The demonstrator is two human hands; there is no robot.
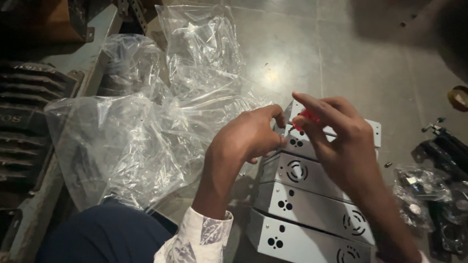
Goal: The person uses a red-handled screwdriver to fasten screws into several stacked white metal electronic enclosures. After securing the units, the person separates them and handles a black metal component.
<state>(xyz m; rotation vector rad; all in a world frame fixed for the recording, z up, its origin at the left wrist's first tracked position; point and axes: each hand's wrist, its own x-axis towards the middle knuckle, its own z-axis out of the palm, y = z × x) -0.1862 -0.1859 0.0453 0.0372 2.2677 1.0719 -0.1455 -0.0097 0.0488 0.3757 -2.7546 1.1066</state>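
A row of grey sheet-metal housings [312,204], punched with round holes and fan grilles, is stacked on the floor [351,63]. The top housing [298,142] is pinched by the left hand [248,136]; a small red tool [308,116] is gripped by the right hand [336,139].

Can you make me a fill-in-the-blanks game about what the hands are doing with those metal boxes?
1. The right hand holds a small tool with a ____ handle.
2. The left hand touches the top of a row of grey ____ boxes.
3. Left of the hands lie crumpled, clear ____ bags.
4. The round vent holes are cut in the boxes' ____.

Missing words: red; metal; plastic; sides
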